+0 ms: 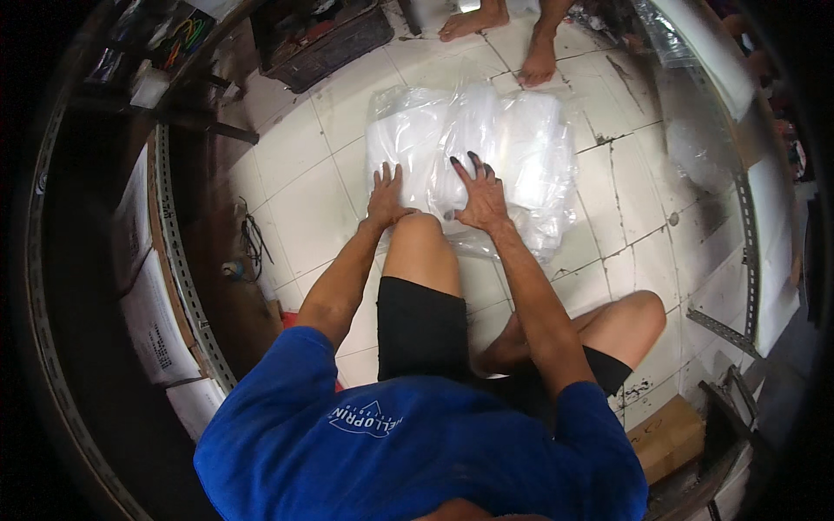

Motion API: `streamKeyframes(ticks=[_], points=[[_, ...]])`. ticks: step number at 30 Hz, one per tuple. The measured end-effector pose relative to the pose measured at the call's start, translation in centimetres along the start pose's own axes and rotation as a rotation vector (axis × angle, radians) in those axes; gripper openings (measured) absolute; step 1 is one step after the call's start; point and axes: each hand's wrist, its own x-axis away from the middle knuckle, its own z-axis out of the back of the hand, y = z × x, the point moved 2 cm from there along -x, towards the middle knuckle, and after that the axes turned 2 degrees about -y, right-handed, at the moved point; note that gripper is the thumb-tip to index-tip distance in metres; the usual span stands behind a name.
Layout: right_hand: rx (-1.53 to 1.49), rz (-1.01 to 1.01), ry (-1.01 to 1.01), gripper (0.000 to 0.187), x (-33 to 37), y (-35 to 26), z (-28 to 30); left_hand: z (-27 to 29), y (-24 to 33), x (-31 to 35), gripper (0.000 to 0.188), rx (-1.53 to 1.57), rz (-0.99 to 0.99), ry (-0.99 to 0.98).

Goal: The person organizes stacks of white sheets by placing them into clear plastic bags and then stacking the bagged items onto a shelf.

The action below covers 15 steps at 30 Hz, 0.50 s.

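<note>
- A worker in a blue shirt (417, 460) and black shorts (423, 334) sits at 6 o'clock, bare hands stretched toward 12 on a tiled floor (304, 204).
- Clear plastic packages (473, 117) with white contents lie spread on the tiles just past the centre, between 12 and 1 o'clock, their film loose and wrinkled.
- The left hand (388, 198) rests at the packages' near edge, toward 7 o'clock of the pile, fingers extended toward 12 and clenched on nothing.
- The right hand (480, 195), dark-stained at the fingertips, lies over the middle of the pile, fingers spread and slightly bent, in a released pose; whether its thumb nips the film, one cannot tell.
- A bare knee (417, 230) rises between the two hands, just beside the left thumb.
- At 1 o'clock, beyond the pile, stand another person's bare feet (539, 62); at 11, a dark crate (321, 48).
- A black cable (252, 243) lies near 9 o'clock, white boxes (156, 326) line a rack toward 8, and a brown carton (669, 438) sits at 4.
</note>
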Motion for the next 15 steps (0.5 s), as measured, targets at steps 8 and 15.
streamKeyframes(ticks=[8, 15], points=[[-0.666, -0.215, 0.766, 0.044, -1.0, 10.4, -3.3, 1.0, -5.0, -2.0, 0.115, 0.318, -0.007, 0.043], [-1.64, -0.868, 0.805, 0.034, 4.0, 11.9, -1.0, -0.5, -5.3, -4.8, 0.137, 0.433, -0.027, 0.075]])
